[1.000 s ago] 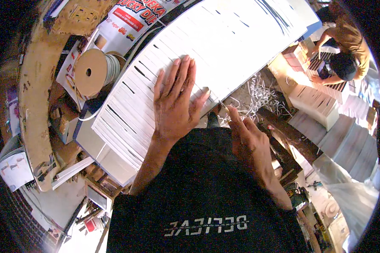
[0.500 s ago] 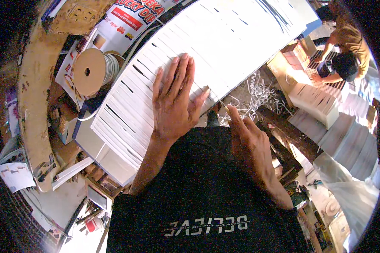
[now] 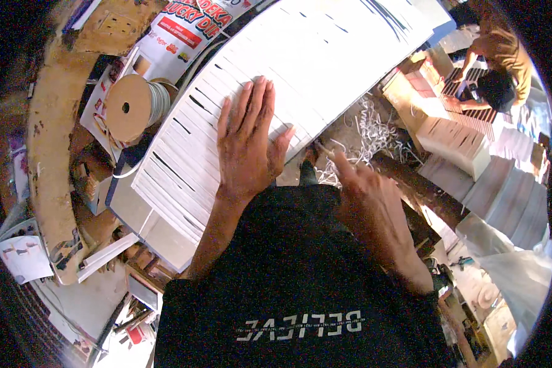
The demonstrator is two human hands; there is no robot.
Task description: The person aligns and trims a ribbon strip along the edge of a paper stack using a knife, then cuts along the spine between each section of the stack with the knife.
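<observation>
A long row of white paper blocks [image 3: 300,67], packed side by side with dark gaps between some, stretches from the near left to the far right. My left hand [image 3: 245,141] lies flat on it, fingers stretched forward and thumb out to the right. Just off its near right edge, my right hand [image 3: 374,196] is closed around a slim tool [image 3: 325,147]. The tool's thin end points toward the paper edge; its exact kind is blurred. White paper shavings [image 3: 374,135] lie in a tangle on the floor beyond the right hand.
A spool of white cord [image 3: 129,107] stands left of the row, beside a printed banner [image 3: 190,37]. A curved wooden bench [image 3: 55,153] runs along the left. On the right, another person [image 3: 503,67] bends over paper stacks [image 3: 454,144]; plastic sheeting [image 3: 503,257] lies nearer.
My right hand has drawn back slightly right and toward me with the tool, away from the paper edge. The left hand stays flat on the row, shifted slightly left.
</observation>
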